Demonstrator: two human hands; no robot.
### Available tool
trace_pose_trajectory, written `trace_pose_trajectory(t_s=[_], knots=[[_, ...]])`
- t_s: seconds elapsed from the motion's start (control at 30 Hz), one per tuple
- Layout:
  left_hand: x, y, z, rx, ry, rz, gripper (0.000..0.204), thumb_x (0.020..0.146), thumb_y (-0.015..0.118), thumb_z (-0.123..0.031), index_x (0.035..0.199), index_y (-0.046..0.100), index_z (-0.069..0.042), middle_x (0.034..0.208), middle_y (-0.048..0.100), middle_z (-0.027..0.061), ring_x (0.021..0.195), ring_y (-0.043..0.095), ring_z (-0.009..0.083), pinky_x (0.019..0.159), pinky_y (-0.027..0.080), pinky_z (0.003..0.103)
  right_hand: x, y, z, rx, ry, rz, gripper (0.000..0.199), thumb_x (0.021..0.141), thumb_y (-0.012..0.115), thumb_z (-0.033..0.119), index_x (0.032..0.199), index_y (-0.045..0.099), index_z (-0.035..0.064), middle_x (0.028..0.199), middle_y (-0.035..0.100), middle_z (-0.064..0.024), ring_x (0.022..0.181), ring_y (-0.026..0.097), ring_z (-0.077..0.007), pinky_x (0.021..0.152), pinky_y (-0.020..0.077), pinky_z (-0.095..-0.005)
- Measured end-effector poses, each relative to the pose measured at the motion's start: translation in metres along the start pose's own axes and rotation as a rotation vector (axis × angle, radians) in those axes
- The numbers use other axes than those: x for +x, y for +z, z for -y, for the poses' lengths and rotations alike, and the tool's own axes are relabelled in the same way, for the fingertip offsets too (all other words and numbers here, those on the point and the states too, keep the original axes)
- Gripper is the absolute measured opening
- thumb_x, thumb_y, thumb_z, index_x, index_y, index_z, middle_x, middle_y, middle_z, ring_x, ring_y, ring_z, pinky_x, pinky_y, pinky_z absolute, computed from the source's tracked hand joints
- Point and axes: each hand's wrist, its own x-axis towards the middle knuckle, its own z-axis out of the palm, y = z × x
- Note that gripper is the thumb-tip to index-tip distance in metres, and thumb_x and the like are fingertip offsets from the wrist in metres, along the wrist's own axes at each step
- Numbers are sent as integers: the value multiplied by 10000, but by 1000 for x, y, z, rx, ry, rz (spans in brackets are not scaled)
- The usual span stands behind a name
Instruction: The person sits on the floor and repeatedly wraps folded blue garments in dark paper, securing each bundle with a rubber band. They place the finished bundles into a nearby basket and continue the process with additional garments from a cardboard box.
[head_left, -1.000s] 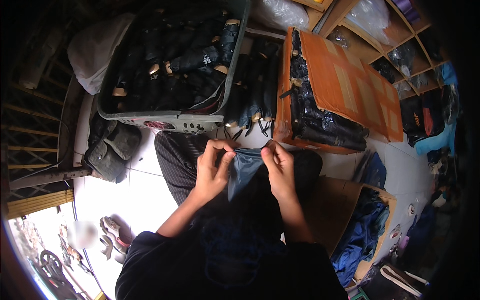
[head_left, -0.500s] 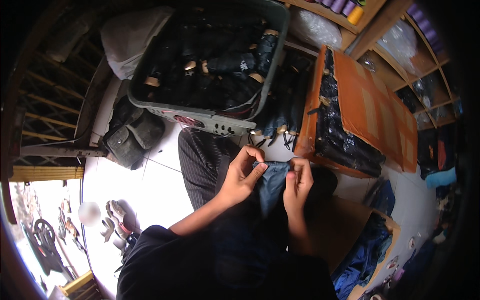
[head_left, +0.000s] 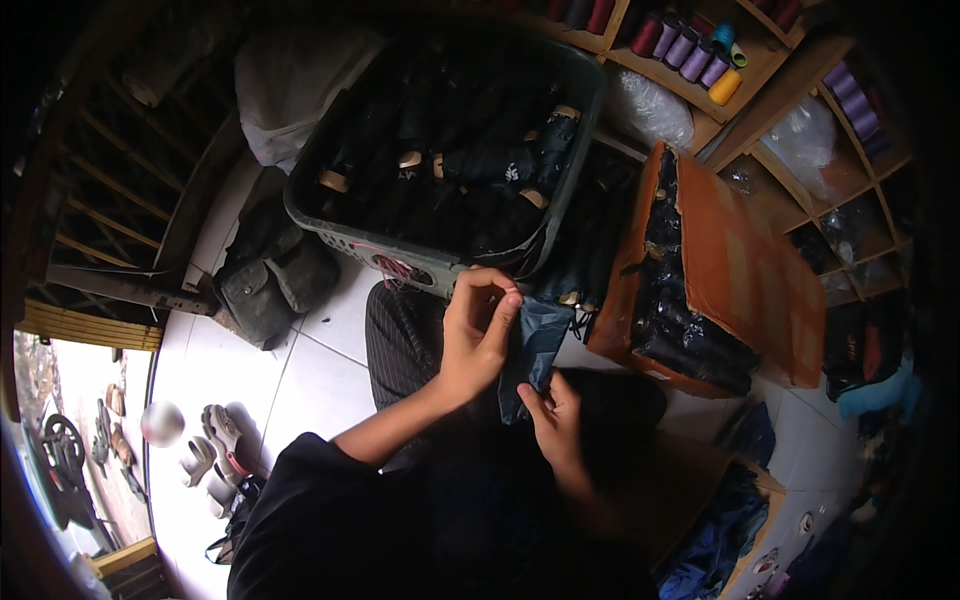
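Note:
A small piece of thin blue-grey fabric, narrow and tapering like a sleeve, hangs between my two hands above my lap. My left hand pinches its upper edge between thumb and fingertips. Lower down, my right hand grips the fabric near its bottom end, thumb against the fingers. Just beyond them stands a grey-green plastic basket heaped with dark wrapped bundles that have pale tan ends. More dark bundles lie beside it on the right, partly hidden by the basket and the fabric.
An orange-brown carton with black plastic-wrapped contents stands at the right. Wooden shelves behind it hold thread spools. A grey bag and shoes rest on the tiled floor at left. An open box of blue fabric lies at lower right.
My right hand has slid from the fabric's top edge down to its lower end. My left hand has moved slightly up and left, still pinching the top. The view has shifted a little.

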Motion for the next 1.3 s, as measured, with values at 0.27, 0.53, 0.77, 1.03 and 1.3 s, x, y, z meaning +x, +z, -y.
trace_pose_trajectory(t_s=[0.27,0.53,0.77,1.03,1.3], knots=[[193,-27,68,934,274,525,397,805,697,-207,1136,533,-60,992,630,124,1056,576,267,847,488,399,-6,-34,-29,-144,193,-182,239,958,540,207,1052,552,-13,779,611,-75,540,591,-124,465,475,-241],[233,-27,135,1840,353,773,664,653,791,-367,1194,518,-96,1193,547,72,1215,442,288,931,429,490,-53,-66,-79,-516,288,-164,525,839,697,272,1239,507,-11,857,654,-145,617,630,-168,567,507,-294],[240,-42,105,1173,312,550,610,696,732,-263,1216,534,-13,1177,577,208,1105,538,367,951,432,398,-59,-65,-72,-545,58,-117,370,850,675,184,1159,587,-2,922,660,-135,712,631,-178,658,502,-296],[158,16,-14,-642,-386,506,634,828,468,-441,1306,405,-29,1182,567,206,1023,586,326,862,499,438,-29,-86,-44,-327,-84,-331,213,927,561,86,1105,599,-24,909,663,-110,744,616,-120,685,494,-242],[15,59,4,-686,-756,506,707,840,477,-568,1273,458,-9,1139,603,176,1065,580,288,893,475,391,1,-76,36,120,-290,-105,459,939,558,330,1198,497,-44,1159,575,-137,1053,556,-189,831,472,-303]])
